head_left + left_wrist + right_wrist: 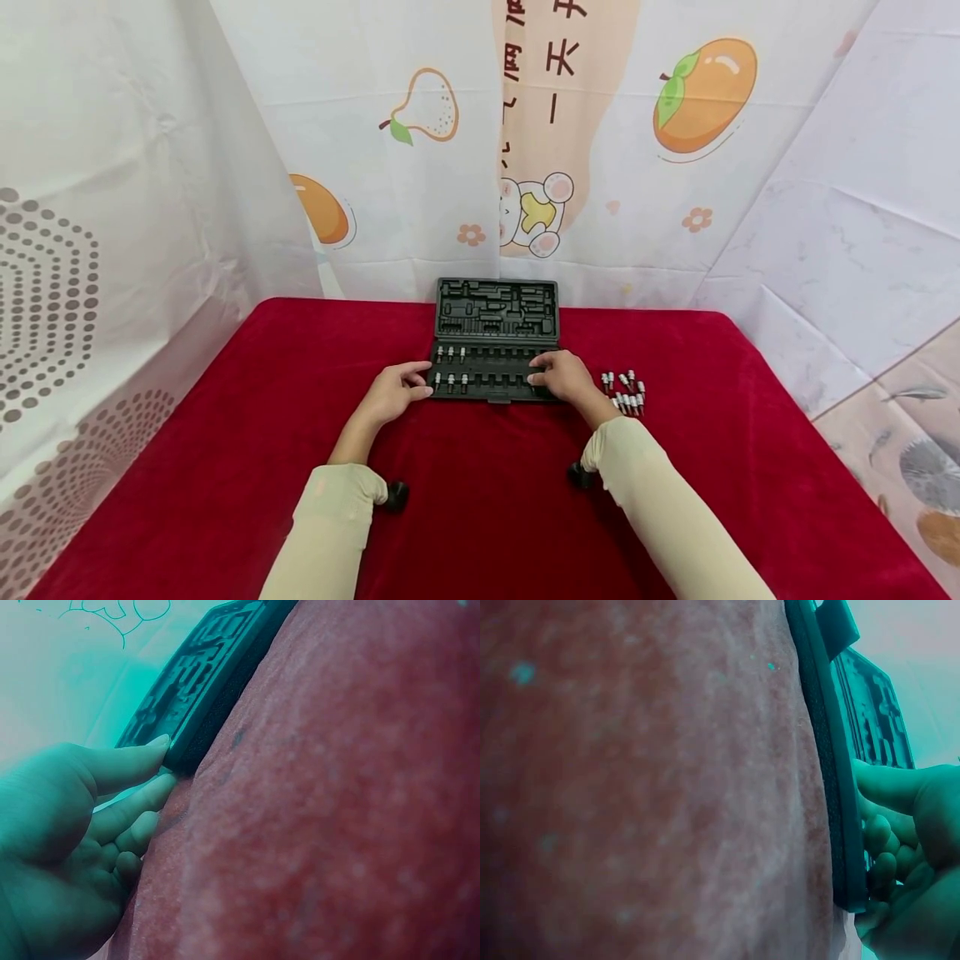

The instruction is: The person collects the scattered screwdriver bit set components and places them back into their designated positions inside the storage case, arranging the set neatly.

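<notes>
A black plastic tool case [495, 367] lies open on the red cloth, its moulded lid [498, 308] tilted up at the back. Three silver-and-black bit sockets [451, 352] stand at the left of its rear row, and three more bit sockets [451, 381] at the left of its front row. My left hand [390, 393] rests against the case's left edge, thumb at the front corner [166, 750]. Over the right part of the tray, my right hand [567, 377] reaches in with fingers bent. Whether it pinches anything is hidden, also in the right wrist view.
Several loose bit sockets [628, 402] lie in a cluster on the red cloth [480, 500], right of the case beside my right forearm. A printed white curtain [420, 192] hangs right behind the table, with more sheets at both sides.
</notes>
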